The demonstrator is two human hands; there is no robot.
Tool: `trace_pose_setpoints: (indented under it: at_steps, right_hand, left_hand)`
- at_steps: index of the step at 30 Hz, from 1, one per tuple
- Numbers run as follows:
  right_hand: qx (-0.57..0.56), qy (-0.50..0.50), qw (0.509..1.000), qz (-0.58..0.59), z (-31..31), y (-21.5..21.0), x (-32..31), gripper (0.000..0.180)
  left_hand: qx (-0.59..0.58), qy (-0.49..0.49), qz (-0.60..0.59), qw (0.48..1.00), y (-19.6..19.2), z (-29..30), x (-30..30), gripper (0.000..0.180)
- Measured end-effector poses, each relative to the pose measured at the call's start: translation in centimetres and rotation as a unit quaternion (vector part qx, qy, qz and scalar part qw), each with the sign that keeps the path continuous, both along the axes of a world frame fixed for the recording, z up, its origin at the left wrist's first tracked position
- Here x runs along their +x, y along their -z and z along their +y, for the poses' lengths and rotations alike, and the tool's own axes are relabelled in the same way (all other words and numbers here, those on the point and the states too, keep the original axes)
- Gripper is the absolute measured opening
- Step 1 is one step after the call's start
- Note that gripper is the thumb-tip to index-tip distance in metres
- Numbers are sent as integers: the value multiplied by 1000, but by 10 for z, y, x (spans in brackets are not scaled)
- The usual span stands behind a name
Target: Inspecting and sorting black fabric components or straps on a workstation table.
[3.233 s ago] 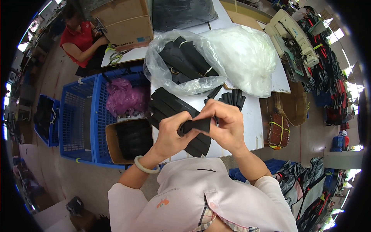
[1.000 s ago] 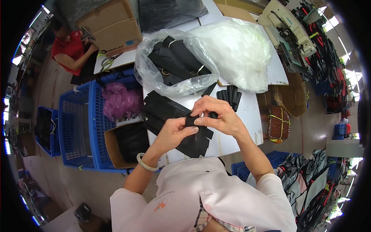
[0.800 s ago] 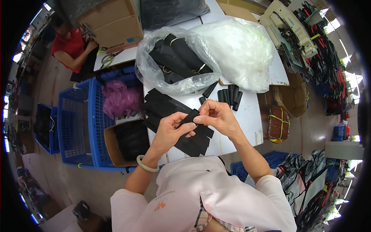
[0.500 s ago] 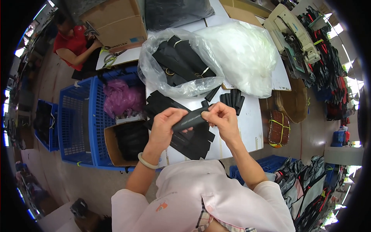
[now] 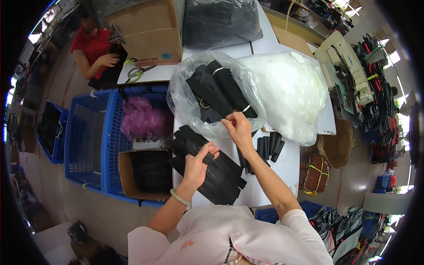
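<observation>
My left hand (image 5: 198, 165) hovers over or rests on a spread of flat black strips (image 5: 221, 176). Its fingers are curled, and black material shows beside the thumb; whether that is a held strip I cannot make out against the pile. Near the front edge of a clear plastic bag (image 5: 173, 95), my right hand (image 5: 239, 131) has its fingertips pinched together. What they hold, if anything, is too small to tell. Inside the bag lie black fabric bundles (image 5: 227, 86) bound with white bands. Several short black rolls (image 5: 269, 145) are on the white table to the right.
Blue crates (image 5: 107, 137) stand left of the table, one with a purple bag (image 5: 143, 118) and an open cardboard box (image 5: 126, 179) of black pieces. A large white plastic bag (image 5: 287, 97) and a sewing machine (image 5: 346, 66) are at right. Scissors (image 5: 136, 74) lie near a person in red (image 5: 92, 51).
My hands have parted from the black strip they held together. My left hand has moved lower, over the black strips; my right has gone to the bag's edge. The view has shifted slightly.
</observation>
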State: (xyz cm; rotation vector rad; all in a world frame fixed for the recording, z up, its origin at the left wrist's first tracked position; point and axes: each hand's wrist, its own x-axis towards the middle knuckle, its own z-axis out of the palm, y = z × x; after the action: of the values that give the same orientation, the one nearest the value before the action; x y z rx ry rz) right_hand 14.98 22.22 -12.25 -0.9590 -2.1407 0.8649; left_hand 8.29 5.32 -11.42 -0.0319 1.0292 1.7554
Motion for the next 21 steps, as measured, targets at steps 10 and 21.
trace_pose_setpoints:
  at_steps: [10,21]
  right_hand:
    - [192,-81,960,-186,65,80,-44,37]
    - [-109,25,993,48,81,23,-48,15]
  left_hand:
    - [9,-7,15,1000,15,57,-37,44]
    - [-6,-69,-62,996,88,156,-58,40]
